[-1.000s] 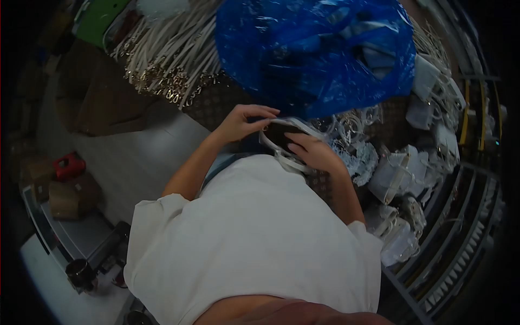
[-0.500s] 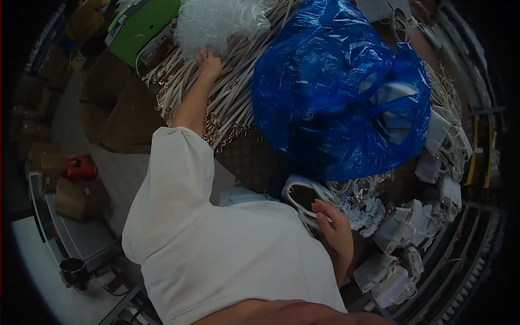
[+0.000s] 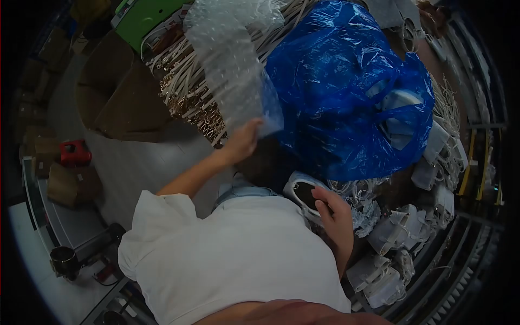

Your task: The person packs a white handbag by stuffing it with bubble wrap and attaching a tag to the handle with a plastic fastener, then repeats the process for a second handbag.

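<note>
bubble wrap [image 3: 230, 67] is in the grip of the left hand [image 3: 242, 143]. right hand [image 3: 337, 215] touches a white bag [image 3: 301, 189], can't tell its grip tho.

Single head-worn view, close above the white shirt [image 3: 233, 249], forward and down.

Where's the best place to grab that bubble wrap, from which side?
Probably by its near end, from the wearer's side, where the left hand holds it: the bubble wrap stretches out that way as a long sheet, its far part bunched.
</note>
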Tool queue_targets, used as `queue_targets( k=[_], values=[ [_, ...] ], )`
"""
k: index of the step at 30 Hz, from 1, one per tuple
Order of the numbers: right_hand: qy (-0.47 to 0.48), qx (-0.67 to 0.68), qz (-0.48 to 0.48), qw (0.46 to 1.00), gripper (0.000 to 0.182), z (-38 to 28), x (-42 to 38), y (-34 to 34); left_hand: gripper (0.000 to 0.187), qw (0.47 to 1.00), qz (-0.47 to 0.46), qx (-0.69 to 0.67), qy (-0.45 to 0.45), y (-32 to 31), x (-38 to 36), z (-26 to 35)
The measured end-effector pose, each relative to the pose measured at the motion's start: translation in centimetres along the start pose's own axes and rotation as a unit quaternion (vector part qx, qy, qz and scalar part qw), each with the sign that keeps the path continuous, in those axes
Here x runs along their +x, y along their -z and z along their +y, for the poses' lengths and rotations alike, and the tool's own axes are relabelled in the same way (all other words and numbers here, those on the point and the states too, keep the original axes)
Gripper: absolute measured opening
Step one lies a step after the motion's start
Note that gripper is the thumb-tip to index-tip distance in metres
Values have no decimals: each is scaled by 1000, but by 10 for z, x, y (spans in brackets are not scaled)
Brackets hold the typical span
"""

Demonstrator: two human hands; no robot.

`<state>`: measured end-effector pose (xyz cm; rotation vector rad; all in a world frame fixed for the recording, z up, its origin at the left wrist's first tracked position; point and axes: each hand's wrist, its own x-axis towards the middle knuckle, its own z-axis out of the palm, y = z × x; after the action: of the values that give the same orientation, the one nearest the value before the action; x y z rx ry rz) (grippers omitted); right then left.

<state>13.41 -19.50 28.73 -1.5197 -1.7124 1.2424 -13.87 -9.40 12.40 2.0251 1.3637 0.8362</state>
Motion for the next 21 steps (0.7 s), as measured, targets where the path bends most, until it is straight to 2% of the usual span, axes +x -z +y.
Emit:
queue_targets(
  k=[1, 2, 3, 5, 7, 9, 11, 13, 14, 16, 17, 19, 20, 21],
  values=[
    [32, -52, -10, 998, 26, 0, 3, -2, 39, 989, -118, -86, 12, 7, -16, 24],
    [33, -52, -15, 998, 26, 0, 4, -5, 40, 957, -233, -172, 23, 19, -25, 45],
    [49, -60, -39, 996, 26, 0, 4, -7, 40, 958, -230, -172, 26, 30, -27, 54],
    [64, -68, -64, 994, 26, 7, 6, -11, 48, 868, -396, -299, 38, 51, -22, 60],
    [91, -105, -89, 986, 28, 20, 3, -15, 52, 884, -331, -302, 135, 71, -2, 52],
    [98, -133, -96, 982, 29, 19, -1, -19, 43, 966, -185, -165, 72, 74, 21, 10],
    [105, -157, -99, 977, 30, 23, -6, -23, 33, 987, -77, 18, 137, 78, 38, -39],
    [144, -180, -72, 970, 30, 31, -14, -23, 33, 974, -32, 166, 154, 72, 29, -102],
    [141, -178, -67, 971, 30, 32, -19, -22, 33, 974, -36, 167, 150, 73, 17, -109],
    [37, -106, -58, 992, 29, 32, -32, -21, 38, 946, -119, 134, 270, 70, -4, -111],
    [27, -102, -53, 993, 29, 35, -37, -22, 38, 945, -130, 135, 267, 62, -15, -111],
    [11, -76, -59, 995, 28, 39, -42, -25, 44, 946, -68, 120, 293, 47, -42, -111],
    [4, -71, -57, 996, 28, 40, -44, -28, 44, 946, -77, 122, 292, 40, -55, -111],
    [24, -79, -28, 996, 28, 41, -44, -32, 47, 956, -19, 124, 264, 34, -65, -110]
  ],
)
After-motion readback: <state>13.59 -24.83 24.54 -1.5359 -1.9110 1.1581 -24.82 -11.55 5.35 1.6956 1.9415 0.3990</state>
